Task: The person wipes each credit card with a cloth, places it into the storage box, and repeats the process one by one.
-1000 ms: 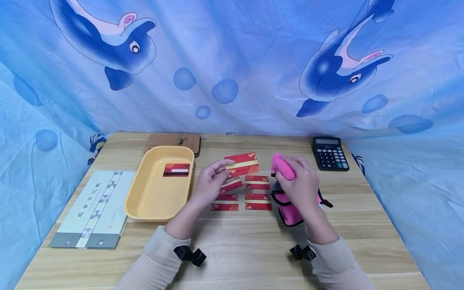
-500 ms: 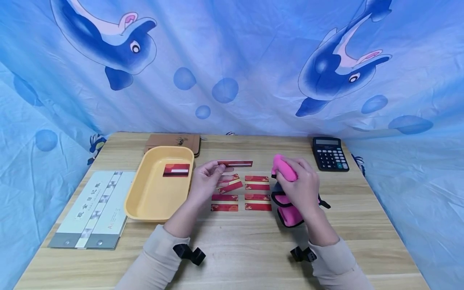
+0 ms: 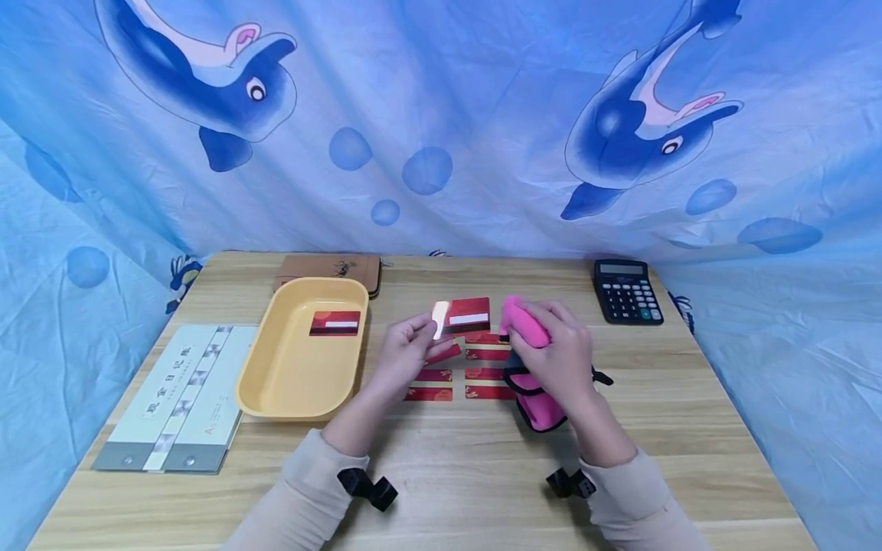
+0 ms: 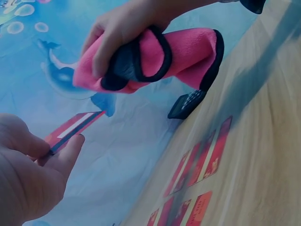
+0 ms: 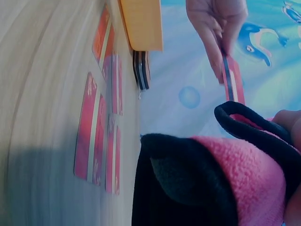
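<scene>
My left hand (image 3: 400,353) pinches a red card (image 3: 468,314) by its left end, above the table. The card's striped side, with a white strip and a dark band, faces up. My right hand (image 3: 561,348) grips a bunched pink cloth (image 3: 525,325) with black edging, close to the card's right end; in the left wrist view the cloth (image 4: 188,52) hangs apart from the card (image 4: 75,127). Below them several red-and-gold cards (image 3: 488,390) lie in two columns, partly covered by the left hand and the held card. Another card (image 3: 335,323) lies inside the yellow tray (image 3: 248,383).
Left of the tray lies a pale green ledger book (image 3: 186,390). Behind the tray is a brown wallet-like case (image 3: 327,264). A black calculator (image 3: 627,291) sits at the back right, and a blue dolphin curtain (image 3: 482,222) hangs around the table (image 3: 468,490).
The held card has turned over from its gold-striped face to its white-strip side. My right hand and the cloth have moved slightly left, nearer the card.
</scene>
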`<move>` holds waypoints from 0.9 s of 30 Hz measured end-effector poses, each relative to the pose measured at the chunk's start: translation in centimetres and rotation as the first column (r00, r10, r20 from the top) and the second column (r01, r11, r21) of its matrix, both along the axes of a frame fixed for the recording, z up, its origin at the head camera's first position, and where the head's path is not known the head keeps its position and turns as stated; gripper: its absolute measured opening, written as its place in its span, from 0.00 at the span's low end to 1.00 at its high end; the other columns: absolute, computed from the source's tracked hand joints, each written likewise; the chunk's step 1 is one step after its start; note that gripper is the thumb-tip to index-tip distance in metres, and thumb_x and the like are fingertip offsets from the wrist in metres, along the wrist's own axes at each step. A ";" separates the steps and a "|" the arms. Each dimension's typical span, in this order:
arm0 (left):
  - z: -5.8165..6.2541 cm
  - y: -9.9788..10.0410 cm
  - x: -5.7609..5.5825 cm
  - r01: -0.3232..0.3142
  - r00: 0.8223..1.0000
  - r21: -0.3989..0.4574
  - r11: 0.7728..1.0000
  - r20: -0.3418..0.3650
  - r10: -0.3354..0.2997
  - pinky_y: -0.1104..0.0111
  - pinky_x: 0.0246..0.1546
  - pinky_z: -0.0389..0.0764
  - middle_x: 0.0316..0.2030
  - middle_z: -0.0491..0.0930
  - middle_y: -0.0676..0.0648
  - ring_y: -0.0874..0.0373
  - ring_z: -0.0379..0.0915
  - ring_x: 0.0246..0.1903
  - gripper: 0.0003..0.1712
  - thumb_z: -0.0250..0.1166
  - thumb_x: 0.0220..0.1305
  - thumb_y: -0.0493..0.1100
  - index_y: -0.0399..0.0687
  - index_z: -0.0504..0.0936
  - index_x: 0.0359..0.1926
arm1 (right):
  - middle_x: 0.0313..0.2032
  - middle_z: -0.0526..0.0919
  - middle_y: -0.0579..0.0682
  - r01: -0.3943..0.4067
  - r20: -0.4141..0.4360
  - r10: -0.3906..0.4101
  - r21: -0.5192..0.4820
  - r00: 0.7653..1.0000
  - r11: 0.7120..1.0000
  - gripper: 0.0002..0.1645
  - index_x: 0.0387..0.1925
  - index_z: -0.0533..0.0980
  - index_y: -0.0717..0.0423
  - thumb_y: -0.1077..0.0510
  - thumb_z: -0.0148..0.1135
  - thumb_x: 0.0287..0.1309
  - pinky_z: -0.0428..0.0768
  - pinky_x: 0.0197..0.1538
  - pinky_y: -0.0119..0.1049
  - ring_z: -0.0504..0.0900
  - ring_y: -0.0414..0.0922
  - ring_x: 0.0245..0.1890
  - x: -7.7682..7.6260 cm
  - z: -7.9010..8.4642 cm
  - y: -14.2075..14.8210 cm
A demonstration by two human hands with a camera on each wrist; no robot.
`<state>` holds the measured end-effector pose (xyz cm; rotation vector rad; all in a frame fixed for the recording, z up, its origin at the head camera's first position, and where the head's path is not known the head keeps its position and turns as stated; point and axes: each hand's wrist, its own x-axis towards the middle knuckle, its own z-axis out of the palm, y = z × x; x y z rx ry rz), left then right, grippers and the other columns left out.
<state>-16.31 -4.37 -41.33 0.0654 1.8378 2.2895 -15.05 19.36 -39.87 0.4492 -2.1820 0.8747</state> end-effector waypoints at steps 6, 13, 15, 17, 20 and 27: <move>-0.3 0.8 0.3 0.111 0.992 0.050 0.993 -0.071 -0.108 0.57 0.56 0.81 0.63 0.71 0.26 0.35 0.79 0.53 0.22 0.48 0.78 0.31 0.24 0.66 0.68 | 0.40 0.86 0.56 -0.023 0.062 0.018 0.073 0.998 0.997 0.22 0.47 0.86 0.59 0.60 0.78 0.46 0.83 0.27 0.44 0.84 0.51 0.32 0.0 0.0 -0.9; -0.4 1.4 0.5 0.155 0.981 0.054 0.986 -0.125 -0.147 0.63 0.55 0.82 0.62 0.72 0.26 0.34 0.77 0.56 0.21 0.48 0.78 0.31 0.25 0.69 0.67 | 0.41 0.85 0.56 0.029 0.088 -0.043 0.153 0.995 0.988 0.21 0.48 0.86 0.58 0.60 0.77 0.48 0.83 0.25 0.43 0.83 0.52 0.28 0.1 0.1 -2.2; -0.3 1.6 0.5 0.160 0.978 0.033 0.987 -0.144 -0.154 0.62 0.56 0.82 0.61 0.74 0.27 0.34 0.77 0.56 0.20 0.48 0.78 0.30 0.25 0.70 0.66 | 0.41 0.85 0.56 0.019 0.086 -0.033 0.158 0.996 0.987 0.21 0.47 0.86 0.58 0.61 0.76 0.47 0.81 0.23 0.42 0.83 0.51 0.26 0.2 0.2 -2.8; -0.3 1.9 0.5 0.164 0.972 -0.002 0.986 -0.168 -0.162 0.62 0.56 0.82 0.60 0.76 0.29 0.37 0.78 0.56 0.20 0.49 0.78 0.30 0.25 0.70 0.66 | 0.40 0.85 0.56 0.000 0.078 -0.013 0.164 0.997 0.986 0.21 0.47 0.86 0.59 0.61 0.76 0.47 0.80 0.21 0.41 0.82 0.51 0.25 0.3 0.3 -3.5; -0.4 2.1 0.5 0.171 0.960 -0.070 0.983 -0.213 -0.182 0.65 0.55 0.83 0.59 0.77 0.30 0.44 0.80 0.56 0.21 0.48 0.78 0.30 0.27 0.71 0.66 | 0.39 0.86 0.56 -0.043 0.069 0.032 0.159 0.997 0.986 0.21 0.46 0.86 0.59 0.60 0.75 0.46 0.78 0.20 0.39 0.83 0.49 0.24 0.5 0.5 -4.6; -0.4 2.1 0.6 0.144 0.948 -0.155 0.977 -0.262 -0.181 0.70 0.49 0.86 0.54 0.82 0.34 0.49 0.82 0.51 0.21 0.47 0.77 0.29 0.32 0.73 0.66 | 0.37 0.85 0.54 -0.068 0.060 0.058 0.173 0.997 0.983 0.20 0.44 0.87 0.57 0.61 0.78 0.45 0.75 0.18 0.36 0.80 0.47 0.22 1.2 1.0 -5.6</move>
